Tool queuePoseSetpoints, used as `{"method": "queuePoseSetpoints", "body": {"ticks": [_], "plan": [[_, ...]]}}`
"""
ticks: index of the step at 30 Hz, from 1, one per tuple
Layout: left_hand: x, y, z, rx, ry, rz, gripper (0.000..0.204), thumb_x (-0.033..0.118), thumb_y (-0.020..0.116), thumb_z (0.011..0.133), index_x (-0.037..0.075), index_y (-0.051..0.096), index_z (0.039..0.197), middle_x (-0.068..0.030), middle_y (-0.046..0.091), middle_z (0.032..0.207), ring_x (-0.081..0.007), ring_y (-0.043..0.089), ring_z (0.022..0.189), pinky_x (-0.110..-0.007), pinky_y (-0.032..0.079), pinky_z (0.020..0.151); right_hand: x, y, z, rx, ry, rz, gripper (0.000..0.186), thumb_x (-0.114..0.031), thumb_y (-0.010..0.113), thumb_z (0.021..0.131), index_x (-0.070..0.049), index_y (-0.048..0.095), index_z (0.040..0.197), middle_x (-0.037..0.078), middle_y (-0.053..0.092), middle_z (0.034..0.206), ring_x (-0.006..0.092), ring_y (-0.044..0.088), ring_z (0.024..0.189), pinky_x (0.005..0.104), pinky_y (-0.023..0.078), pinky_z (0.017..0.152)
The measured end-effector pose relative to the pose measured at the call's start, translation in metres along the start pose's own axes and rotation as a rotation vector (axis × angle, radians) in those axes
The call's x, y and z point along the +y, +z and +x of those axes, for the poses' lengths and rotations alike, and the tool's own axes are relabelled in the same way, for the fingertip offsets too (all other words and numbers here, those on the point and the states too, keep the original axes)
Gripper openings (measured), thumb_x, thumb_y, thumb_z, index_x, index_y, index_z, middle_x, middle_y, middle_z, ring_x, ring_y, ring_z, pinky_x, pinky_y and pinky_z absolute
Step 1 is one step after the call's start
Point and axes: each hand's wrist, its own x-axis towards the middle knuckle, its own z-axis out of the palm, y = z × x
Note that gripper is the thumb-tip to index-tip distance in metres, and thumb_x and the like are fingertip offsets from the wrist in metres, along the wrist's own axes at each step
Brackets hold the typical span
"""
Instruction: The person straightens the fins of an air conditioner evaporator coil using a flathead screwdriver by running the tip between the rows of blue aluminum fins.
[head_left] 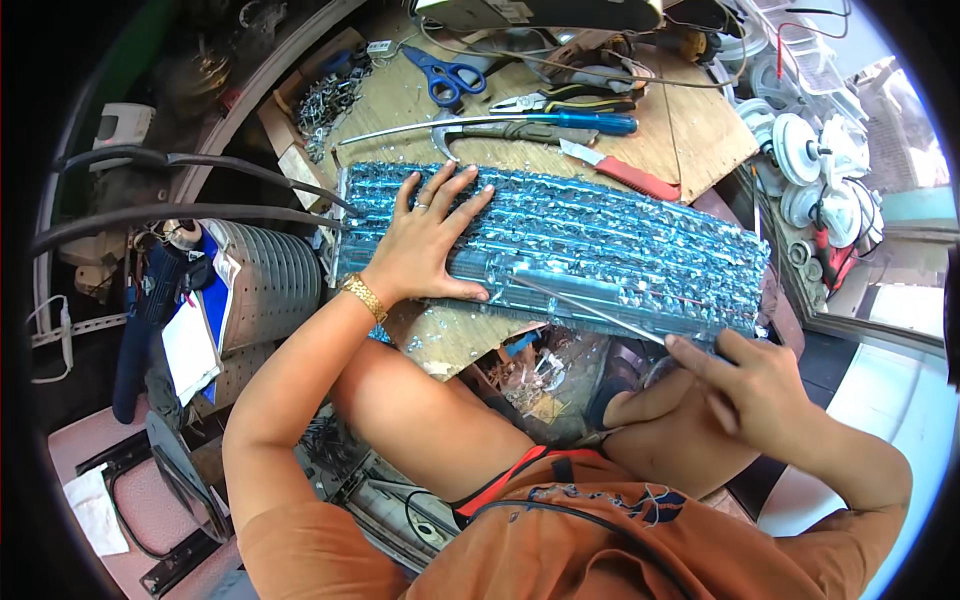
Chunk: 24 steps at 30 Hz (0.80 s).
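Note:
A long, blue finned air-conditioner coil lies across the wooden worktop in front of me. Its fins look torn and crumpled in rows, with a smoother strip along the near edge. My left hand rests on the coil's left part, fingers spread, a gold watch on the wrist. At the near right edge my right hand is closed around a thin metal rod tool. The rod slants up and left over the near strip of fins, its tip close to my left thumb. Its handle is hidden in my fingers.
Behind the coil lie a long blue-handled screwdriver, a hammer, pliers, blue scissors and a red utility knife. Two black hoses run to the coil's left end. White plastic parts crowd the right side.

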Motion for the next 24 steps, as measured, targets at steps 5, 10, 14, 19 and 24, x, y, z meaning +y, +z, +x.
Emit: {"method": "queuePoseSetpoints", "body": {"ticks": [5,10,14,19,24], "plan": [[-0.006,-0.001,0.001,0.017,0.015,0.025,0.125,0.094,0.069,0.068,0.025,0.042,0.168,-0.0128,0.033,0.174,-0.0379,0.025,0.163,-0.062,0.013,0.130,0.013,-0.005,-0.002,0.072,0.043,0.180,0.051,-0.009,0.075,0.088,-0.019,0.075,0.138,0.009,0.055,0.079,0.0304,0.062,0.064,0.0420,0.050,0.056],[-0.008,-0.002,-0.001,0.010,0.020,0.033,0.115,0.092,0.067,0.072,0.028,0.046,0.166,-0.0128,0.033,0.174,-0.0383,0.024,0.164,-0.062,0.013,0.130,0.016,-0.003,-0.003,0.092,0.080,0.214,0.052,-0.007,0.075,0.087,-0.019,0.075,0.138,0.009,0.054,0.080,0.0295,0.061,0.063,0.0421,0.049,0.056],[-0.006,0.001,0.000,0.008,0.019,0.021,0.114,0.091,0.067,0.073,0.029,0.046,0.166,-0.0128,0.033,0.174,-0.0385,0.024,0.164,-0.063,0.012,0.130,0.015,0.005,0.002,0.066,0.067,0.110,0.055,-0.009,0.075,0.088,-0.024,0.074,0.140,0.008,0.054,0.080,0.0284,0.061,0.061,0.0424,0.049,0.054],[0.000,0.002,-0.002,-0.013,0.012,-0.003,0.111,0.087,0.069,0.074,0.029,0.045,0.166,-0.0138,0.032,0.174,-0.0400,0.023,0.164,-0.064,0.012,0.129,-0.007,0.009,0.006,-0.012,0.112,0.044,0.062,-0.004,0.077,0.084,-0.020,0.071,0.144,0.010,0.053,0.081,0.0311,0.059,0.064,0.0443,0.047,0.056],[-0.001,0.000,0.003,-0.031,0.014,0.005,0.111,0.088,0.068,0.075,0.028,0.045,0.166,-0.0142,0.031,0.175,-0.0409,0.022,0.164,-0.064,0.012,0.129,-0.015,-0.004,0.030,-0.042,0.141,0.071,0.057,-0.004,0.076,0.086,-0.018,0.071,0.142,0.012,0.057,0.083,0.0341,0.061,0.067,0.0454,0.049,0.059]]}}
